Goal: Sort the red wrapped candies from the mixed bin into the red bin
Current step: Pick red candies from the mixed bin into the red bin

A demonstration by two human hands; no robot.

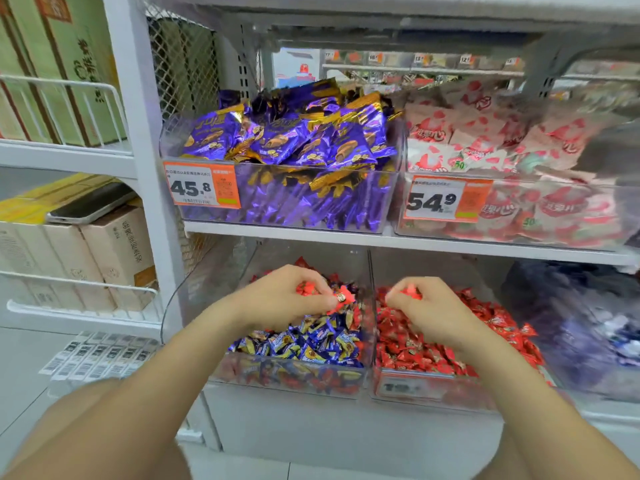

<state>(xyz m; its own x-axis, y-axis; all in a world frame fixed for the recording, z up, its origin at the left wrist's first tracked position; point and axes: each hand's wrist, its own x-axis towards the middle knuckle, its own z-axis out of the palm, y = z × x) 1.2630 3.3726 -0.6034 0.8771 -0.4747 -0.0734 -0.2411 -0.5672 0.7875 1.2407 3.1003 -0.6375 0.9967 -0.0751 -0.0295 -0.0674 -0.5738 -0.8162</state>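
The mixed bin (207,299) on the lower shelf holds blue and red wrapped candies (311,341). To its right stands the red bin (429,389), full of red wrapped candies (408,351). My left hand (280,296) hovers over the mixed bin and grips several red candies (341,299), one pinched at the fingertips. My right hand (429,306) is over the red bin with its fingers curled round red candies (410,292).
On the upper shelf stand a clear bin of purple packets (294,140) with a 45.8 price tag and a bin of pink-and-red packets (502,147) tagged 54.9. Cardboard boxes (104,251) and a phone (93,202) fill the left rack. A blurred dark-blue bin (588,323) sits far right.
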